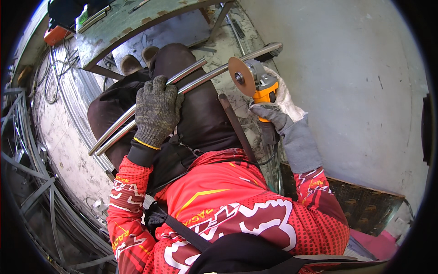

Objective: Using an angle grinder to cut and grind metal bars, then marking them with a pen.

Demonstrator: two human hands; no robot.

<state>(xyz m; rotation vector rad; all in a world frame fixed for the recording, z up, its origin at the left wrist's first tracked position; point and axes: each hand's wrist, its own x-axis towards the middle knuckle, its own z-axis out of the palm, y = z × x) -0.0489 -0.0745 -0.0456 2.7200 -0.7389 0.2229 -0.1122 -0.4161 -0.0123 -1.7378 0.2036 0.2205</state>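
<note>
My left hand (pixel 157 109), in a dark grey knitted glove with a yellow cuff edge, is closed over two shiny metal tubes. The shorter tube (pixel 188 71) and the longer tube (pixel 205 77) lie slantwise across my thighs, side by side. At the right, my right hand (pixel 276 116) wears a long grey work glove and grips an orange and black angle grinder (pixel 264 91). A brown disc (pixel 242 76) is mounted on the grinder, in front of the longer tube in this view; whether they touch I cannot tell.
A worn metal table (pixel 137 23) stands ahead of me. Bundles of long metal tubes (pixel 75 86) lie on the floor at left, beside a metal frame (pixel 41 196) and cables. A grey wall (pixel 356 91) rises on the right, with a dark board (pixel 360 205) near its base.
</note>
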